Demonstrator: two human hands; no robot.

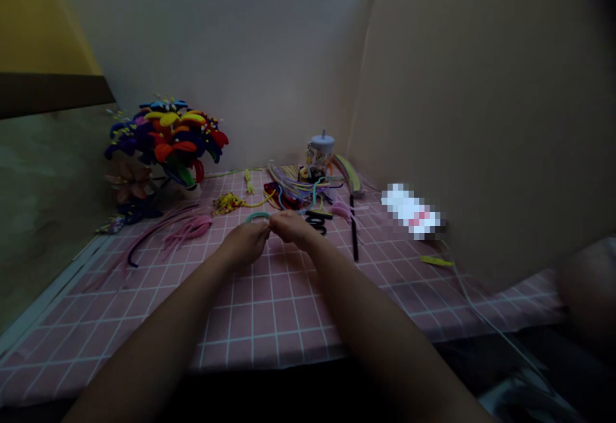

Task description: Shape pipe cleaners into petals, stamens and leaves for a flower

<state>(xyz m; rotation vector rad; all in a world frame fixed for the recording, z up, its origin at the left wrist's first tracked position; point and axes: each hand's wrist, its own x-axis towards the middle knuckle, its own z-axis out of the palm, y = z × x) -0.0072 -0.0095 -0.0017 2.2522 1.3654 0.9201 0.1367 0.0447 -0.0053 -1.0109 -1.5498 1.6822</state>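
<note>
My left hand (248, 241) and my right hand (290, 227) meet above the middle of the checked tablecloth, fingers closed and touching. Between them they grip a green pipe cleaner (258, 215), bent into a curve that shows just beyond the left fingers. Its ends are hidden inside my hands. Behind them lies a pile of loose pipe cleaners (293, 192) in several colours. To the left rest pink pipe cleaners (190, 229) and a heap of small yellow and red pieces (228, 203).
A bouquet of fuzzy, colourful flowers (173, 131) stands at the back left. A lidded cup (320, 153) is near the back wall. Rightward are a black strip (355, 237), a blurred-out bright object (409, 211), a yellow strip (437, 261) and a white cable (474, 307).
</note>
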